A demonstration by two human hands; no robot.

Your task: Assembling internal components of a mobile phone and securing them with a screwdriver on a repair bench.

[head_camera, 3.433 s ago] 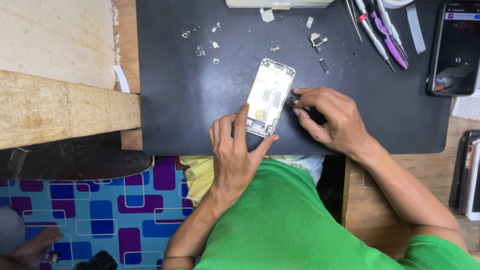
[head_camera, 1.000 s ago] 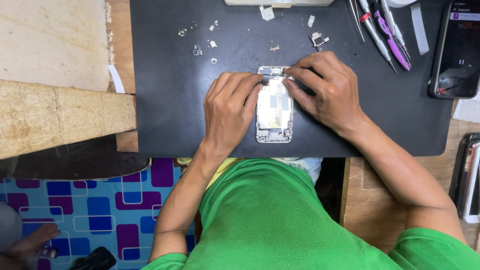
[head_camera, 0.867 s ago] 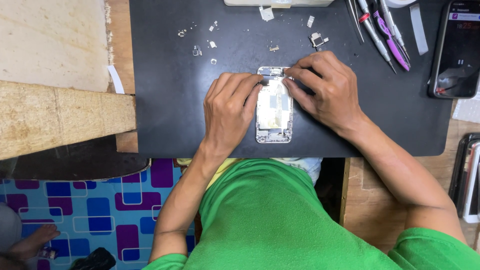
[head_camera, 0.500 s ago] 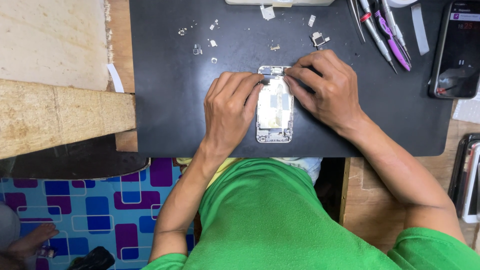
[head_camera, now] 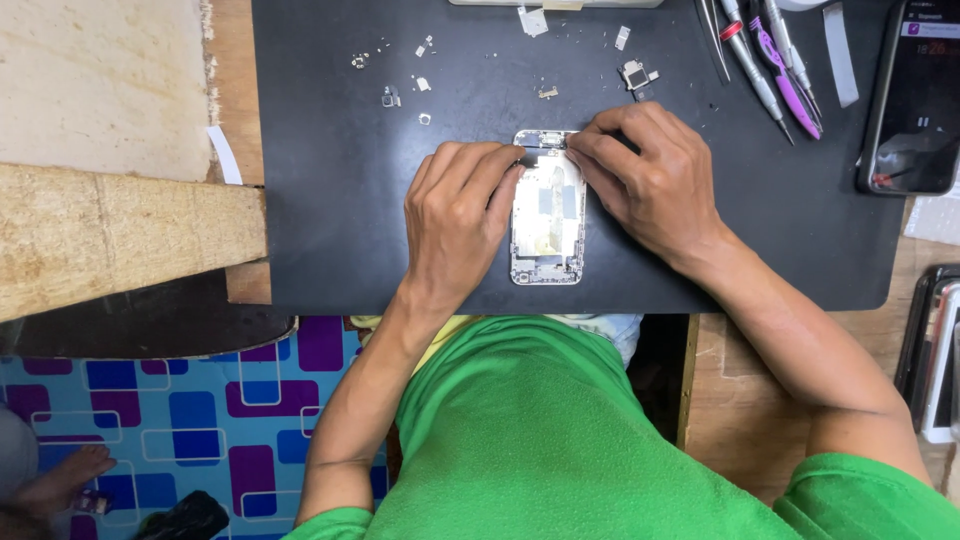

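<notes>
Head view: an opened phone frame point(head_camera: 547, 215) lies flat near the front middle of a black mat point(head_camera: 330, 200), its long side running away from the person. The left hand point(head_camera: 455, 215) rests palm down on the frame's left edge, fingers curled, their tips touching the top left corner. The right hand point(head_camera: 650, 180) lies against the right edge, its fingers drawn together at the top of the frame; whether they pinch a small part there I cannot tell. Both sets of fingertips nearly meet at the top edge.

Small metal parts point(head_camera: 400, 75) are scattered on the mat beyond the left hand, and another small part point(head_camera: 635, 73) sits just beyond the right hand. Screwdrivers point(head_camera: 770, 65) lie at the mat's far right, near a dark phone point(head_camera: 915, 100) with a lit screen. A wooden plank point(head_camera: 120, 240) lies left of the mat. The person wears a green shirt point(head_camera: 560, 440).
</notes>
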